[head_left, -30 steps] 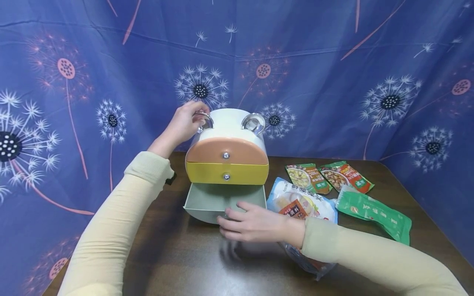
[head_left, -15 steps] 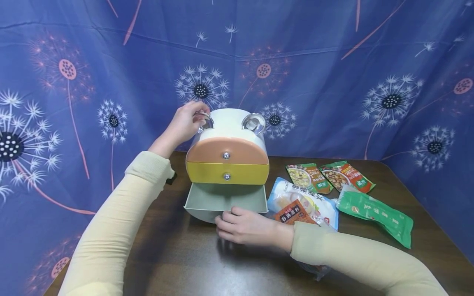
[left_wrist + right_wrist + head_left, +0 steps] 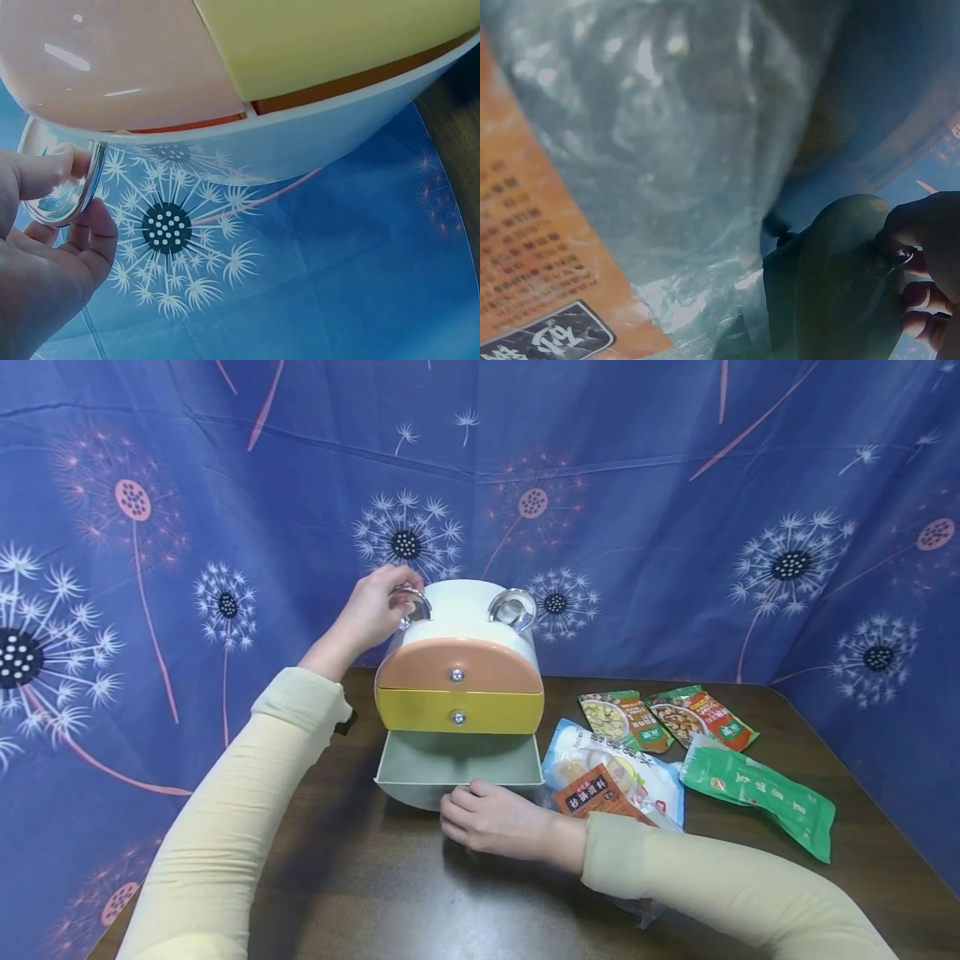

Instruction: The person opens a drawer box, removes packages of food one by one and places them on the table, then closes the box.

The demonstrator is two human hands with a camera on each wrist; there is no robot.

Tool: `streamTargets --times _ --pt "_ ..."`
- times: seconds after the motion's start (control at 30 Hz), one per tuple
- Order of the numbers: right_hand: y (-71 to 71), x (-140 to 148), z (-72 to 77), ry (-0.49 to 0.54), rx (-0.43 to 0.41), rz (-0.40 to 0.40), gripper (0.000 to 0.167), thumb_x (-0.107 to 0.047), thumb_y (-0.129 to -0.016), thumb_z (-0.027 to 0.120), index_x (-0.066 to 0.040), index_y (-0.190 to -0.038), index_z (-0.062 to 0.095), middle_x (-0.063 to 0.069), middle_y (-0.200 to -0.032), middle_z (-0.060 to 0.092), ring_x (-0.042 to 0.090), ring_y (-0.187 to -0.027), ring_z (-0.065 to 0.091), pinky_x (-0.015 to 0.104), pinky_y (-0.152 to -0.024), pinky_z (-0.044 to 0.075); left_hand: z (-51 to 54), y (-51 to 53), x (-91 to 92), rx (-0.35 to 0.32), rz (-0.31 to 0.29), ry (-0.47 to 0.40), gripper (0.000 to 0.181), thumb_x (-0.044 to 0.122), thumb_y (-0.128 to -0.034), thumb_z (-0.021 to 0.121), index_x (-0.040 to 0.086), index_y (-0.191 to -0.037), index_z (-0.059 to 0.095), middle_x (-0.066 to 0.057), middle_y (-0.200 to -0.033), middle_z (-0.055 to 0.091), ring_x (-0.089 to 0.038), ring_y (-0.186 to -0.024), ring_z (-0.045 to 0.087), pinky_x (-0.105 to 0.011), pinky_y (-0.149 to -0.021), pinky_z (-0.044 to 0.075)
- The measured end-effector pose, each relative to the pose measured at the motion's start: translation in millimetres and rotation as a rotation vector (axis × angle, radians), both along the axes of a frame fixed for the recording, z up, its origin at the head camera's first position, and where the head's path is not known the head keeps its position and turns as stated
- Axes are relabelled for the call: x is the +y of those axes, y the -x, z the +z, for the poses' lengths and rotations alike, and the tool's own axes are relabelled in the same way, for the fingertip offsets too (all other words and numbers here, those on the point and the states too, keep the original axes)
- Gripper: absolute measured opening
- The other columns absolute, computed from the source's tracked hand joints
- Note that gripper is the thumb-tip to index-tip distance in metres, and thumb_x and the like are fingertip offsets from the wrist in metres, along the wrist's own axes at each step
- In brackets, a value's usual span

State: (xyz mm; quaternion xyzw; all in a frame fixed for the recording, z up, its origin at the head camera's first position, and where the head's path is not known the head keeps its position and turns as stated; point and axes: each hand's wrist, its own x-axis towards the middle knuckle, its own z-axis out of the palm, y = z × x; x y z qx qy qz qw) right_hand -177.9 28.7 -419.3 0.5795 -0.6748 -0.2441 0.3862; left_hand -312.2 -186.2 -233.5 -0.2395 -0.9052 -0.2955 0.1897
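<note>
In the head view a white cabinet (image 3: 468, 603) with rounded sides stands on the table, an orange drawer (image 3: 442, 660) above a yellow drawer (image 3: 420, 710). Below them a grey-green drawer (image 3: 401, 768) is pulled out; its visible inside holds nothing. My left hand (image 3: 378, 606) pinches the cabinet's left silver ear-shaped ring (image 3: 64, 180) between thumb and fingers. At the green drawer's front my right hand (image 3: 491, 822) has its fingers curled. The right wrist view shows those fingers pinching a shiny drawer knob (image 3: 901, 256), which the hand hides in the head view.
Right of the cabinet lie a blue-white food bag (image 3: 652, 777), an orange-labelled packet (image 3: 596, 793) in clear plastic, a green pouch (image 3: 765, 789) and two small food pouches (image 3: 626, 720). A patterned blue cloth (image 3: 637, 543) hangs behind the wooden table (image 3: 375, 893).
My right hand has drawn in toward the green drawer's front, its spread fingers now curled at the knob. The orange-labelled packet shows more. My left hand stays on the ring.
</note>
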Motion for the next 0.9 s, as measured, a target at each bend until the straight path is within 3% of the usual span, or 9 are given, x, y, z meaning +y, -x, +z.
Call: streamTargets --times 0.43,0.63,0.9 --pt "6.7 -1.9 2.4 -0.001 -0.014 -0.035 0.021 -0.019 -0.09 0.05 -0.019 -0.105 0.064 0.0 -0.102 0.059 0.016 -0.095 0.055 0.026 -0.069 0.044 -1.0 -0.7 -0.5 -0.015 0.006 0.001 0.02 -0.002 -0.0894 0.058 0.011 -0.105 0.059 -0.006 -0.109 0.055 -0.023 -0.111 0.056 -0.034 -0.097 0.048" --pt "10.2 -2.1 6.4 0.004 -0.008 -0.032 0.026 -0.013 -0.092 0.041 -0.019 -0.103 0.064 0.0 -0.1 0.059 0.016 -0.093 0.054 0.025 -0.068 0.044 -1.3 0.3 -0.7 -0.004 0.003 -0.007 0.02 -0.003 -0.0887 0.058 0.01 -0.104 0.059 -0.007 -0.109 0.056 -0.024 -0.111 0.057 -0.034 -0.097 0.048" --pt "16.4 -3.7 3.1 0.005 -0.009 -0.094 0.033 -0.009 -0.092 0.032 -0.015 -0.103 0.063 0.002 -0.104 0.059 0.017 -0.094 0.055 0.025 -0.07 0.047 -0.5 0.7 -0.6 -0.01 0.002 -0.01 0.021 -0.005 -0.0885 0.056 0.009 -0.105 0.059 -0.009 -0.109 0.056 -0.026 -0.111 0.056 -0.036 -0.097 0.047"
